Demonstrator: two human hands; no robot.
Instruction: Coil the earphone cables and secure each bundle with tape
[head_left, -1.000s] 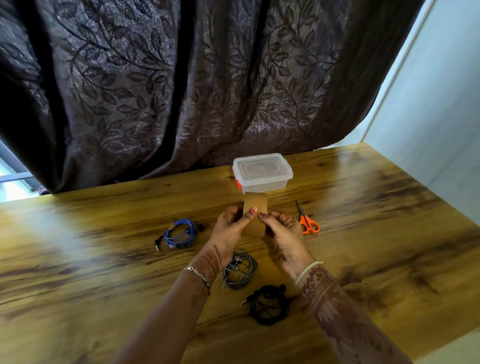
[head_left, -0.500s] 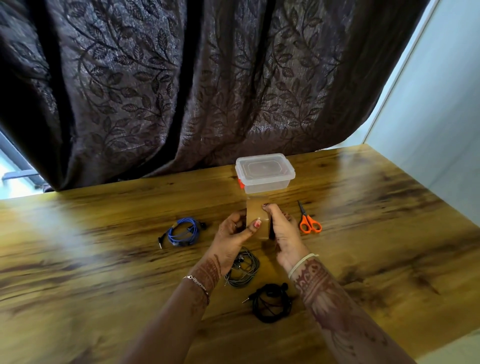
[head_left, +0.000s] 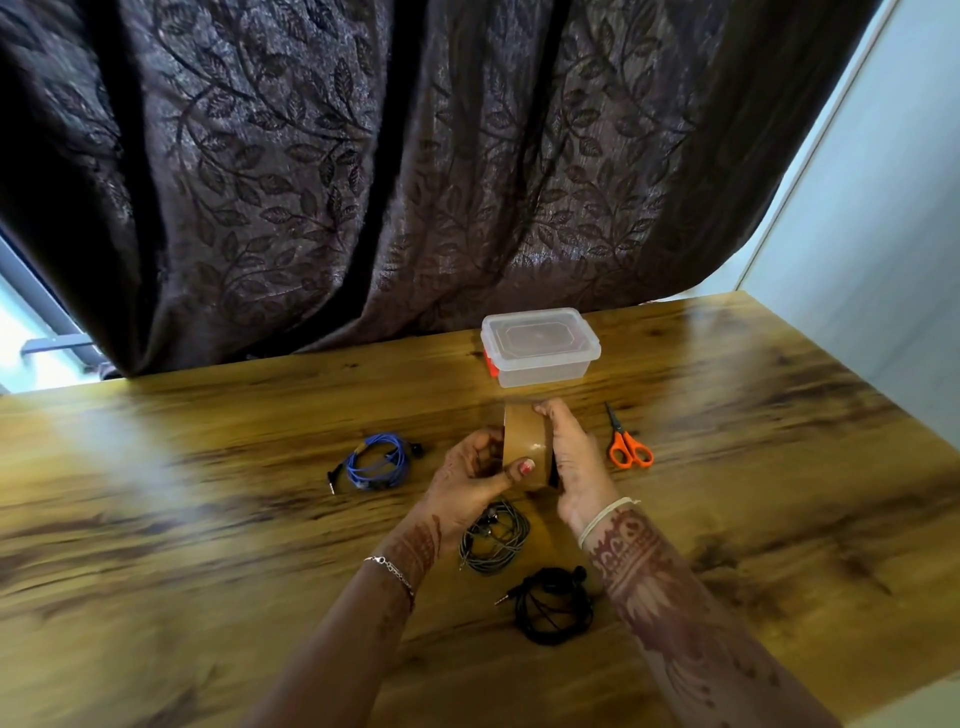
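Wooden table (head_left: 182, 519), leafy curtain (head_left: 363, 182) behind. Three earphones: blue coil (head_left: 376, 462) at nine o'clock, grey coil (head_left: 496, 543), black coil (head_left: 553, 605) at six. One scissors (head_left: 628, 449), one tub (head_left: 540, 348). One tape roll (head_left: 524, 441), gripped by left hand (head_left: 465, 486) and right hand (head_left: 579, 467).

A roll of glossy brown packing tape (head_left: 524, 447) stands on edge, gripped between the left hand (head_left: 470, 483) and the right hand (head_left: 576, 462), while three earphone cables lie flat in separate coils: a blue coiled earphone cable (head_left: 376, 462) off to its left, a grey coiled earphone cable (head_left: 496, 540) just below it, and a black coiled earphone cable (head_left: 553, 605) nearest the person.

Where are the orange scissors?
In the head view, the orange scissors lie on the table, just right of the right hand, nearer than the plastic box.
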